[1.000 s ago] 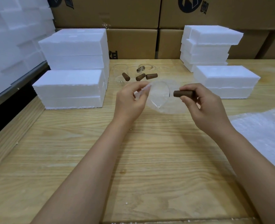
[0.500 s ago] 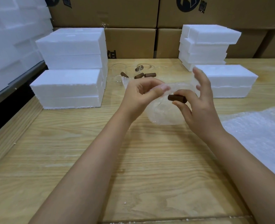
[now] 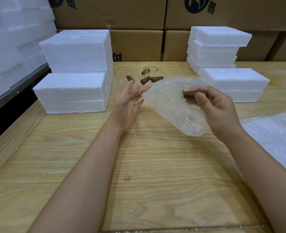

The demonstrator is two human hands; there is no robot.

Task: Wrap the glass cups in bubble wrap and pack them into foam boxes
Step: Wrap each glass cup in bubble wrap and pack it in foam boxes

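While bubble wrap (image 3: pixel 172 108) hides all but a brown handle (image 3: pixel 189 95), right hand (image 3: pixel 218 109) grips it, left hand (image 3: pixel 127 102) loosely spread.

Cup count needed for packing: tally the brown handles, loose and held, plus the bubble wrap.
Loose brown handles: 4
Held handle, in the right hand: 1
Bubble wrap, held piece and flat pile: 2
Total: 7

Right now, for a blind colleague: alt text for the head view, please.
The right hand holds a brown cylindrical cup handle poking from a clear bubble wrap sheet above a wooden table, the open left hand at the sheet's edge. Behind stand white foam boxes and clear glass cups.
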